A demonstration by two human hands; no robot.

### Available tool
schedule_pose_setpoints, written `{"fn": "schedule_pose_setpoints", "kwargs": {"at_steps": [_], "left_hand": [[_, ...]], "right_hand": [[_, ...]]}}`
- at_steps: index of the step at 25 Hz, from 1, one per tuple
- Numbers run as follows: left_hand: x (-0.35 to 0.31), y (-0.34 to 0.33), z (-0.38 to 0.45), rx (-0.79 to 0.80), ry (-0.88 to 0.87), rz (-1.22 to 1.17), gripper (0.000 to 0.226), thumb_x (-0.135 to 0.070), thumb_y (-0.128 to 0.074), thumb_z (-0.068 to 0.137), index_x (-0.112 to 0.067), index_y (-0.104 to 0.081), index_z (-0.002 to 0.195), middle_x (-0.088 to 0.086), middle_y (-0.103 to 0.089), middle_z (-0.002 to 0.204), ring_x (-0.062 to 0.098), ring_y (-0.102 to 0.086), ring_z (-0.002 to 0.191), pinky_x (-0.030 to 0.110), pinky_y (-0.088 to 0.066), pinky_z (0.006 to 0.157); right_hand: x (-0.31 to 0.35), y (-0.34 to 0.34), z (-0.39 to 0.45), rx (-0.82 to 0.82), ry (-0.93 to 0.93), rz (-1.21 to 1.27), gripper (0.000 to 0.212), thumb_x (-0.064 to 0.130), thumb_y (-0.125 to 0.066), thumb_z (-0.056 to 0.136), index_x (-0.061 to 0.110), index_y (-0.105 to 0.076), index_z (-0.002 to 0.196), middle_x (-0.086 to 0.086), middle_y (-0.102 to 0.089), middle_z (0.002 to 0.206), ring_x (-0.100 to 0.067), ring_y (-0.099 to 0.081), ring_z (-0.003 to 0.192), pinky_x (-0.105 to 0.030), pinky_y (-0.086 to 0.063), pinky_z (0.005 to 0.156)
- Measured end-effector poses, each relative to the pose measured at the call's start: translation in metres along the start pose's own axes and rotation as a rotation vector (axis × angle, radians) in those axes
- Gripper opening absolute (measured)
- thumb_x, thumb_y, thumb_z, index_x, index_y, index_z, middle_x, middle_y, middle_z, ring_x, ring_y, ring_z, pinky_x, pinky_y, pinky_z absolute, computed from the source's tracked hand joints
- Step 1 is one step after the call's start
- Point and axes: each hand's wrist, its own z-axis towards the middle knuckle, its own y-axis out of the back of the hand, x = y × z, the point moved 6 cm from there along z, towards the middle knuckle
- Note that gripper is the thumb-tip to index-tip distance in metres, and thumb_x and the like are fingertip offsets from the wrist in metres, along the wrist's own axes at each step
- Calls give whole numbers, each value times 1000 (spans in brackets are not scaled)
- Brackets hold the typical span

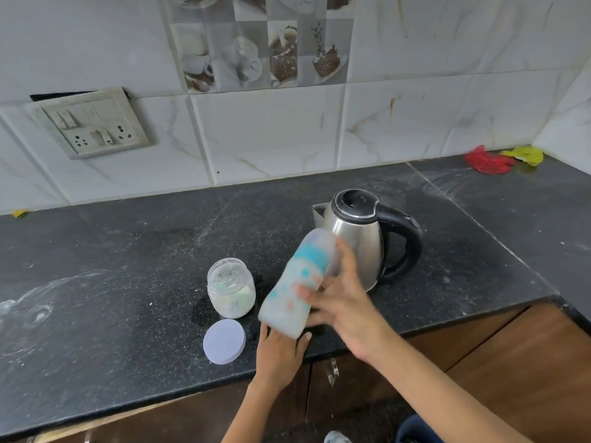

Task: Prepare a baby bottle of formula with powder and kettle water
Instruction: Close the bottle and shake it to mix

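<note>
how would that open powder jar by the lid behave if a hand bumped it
The powder jar looks like thin clear plastic holding only a low layer of powder, so it is probably light and would slide or tip easily. Its lid lies off beside it, so a tip would likely spill powder onto the counter.

One kettle (355, 238), one baby bottle (299, 282), one open jar (231, 287), one loose lid (224, 341), two hands (343, 302)

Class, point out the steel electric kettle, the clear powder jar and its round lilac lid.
Steel electric kettle (358, 241), head view, on its body.
Clear powder jar (231, 292), head view, on its wall.
Round lilac lid (224, 341), head view, at its centre.
</note>
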Motion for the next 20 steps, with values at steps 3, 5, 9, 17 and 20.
{"fn": "schedule_pose_setpoints", "kwargs": {"at_steps": [3, 5, 9, 17, 20], "left_hand": [[1, 3, 1, -52, -35, 2, 47, -31, -58, 93, -15, -47, 136, 1, -50, 141, 14, -42, 133, 41, -32, 113], [-1, -1, 3, 27, -60, 205, 53, -41, -39, 99, -20, -29, 147, -3, -25, 154, 18, -21, 144, 46, -4, 117], [-2, 1, 1, -1, -67, 131, 45, -33, -59, 91, -13, -54, 132, 7, -53, 138, 27, -46, 130, 49, -34, 110], [-6, 2, 0, -22, -167, 177, 50, -24, -77, 75, -13, -59, 121, 9, -67, 120, 29, -63, 111, 61, -47, 89], [0, 0, 4, 37, -52, 229, 53, -40, -44, 97, -23, -32, 145, -2, -27, 153, 22, -23, 143, 54, -8, 114]], "right_hand": [[-3, 0, -1, -1, -7, -2, 90, 6, -81, 70, 57, -34, 127, -8, -70, 115, -30, -68, 107, -48, -61, 68], [10, 13, 4, -118, 63, 108, 91, 6, -78, 69, 47, -33, 136, -12, -65, 122, -35, -66, 110, -53, -60, 67], [-2, -1, -1, -7, -8, -18, 89, 13, -85, 65, 60, -38, 125, -8, -69, 117, -30, -68, 108, -51, -60, 67], [1, 7, -6, -23, -8, -33, 94, 16, -87, 65, 56, -35, 132, -8, -69, 118, -31, -68, 107, -56, -59, 69], [16, 22, 2, -141, 111, 88, 86, 7, -76, 74, 43, -34, 140, -11, -64, 123, -32, -67, 109, -56, -59, 70]]}}
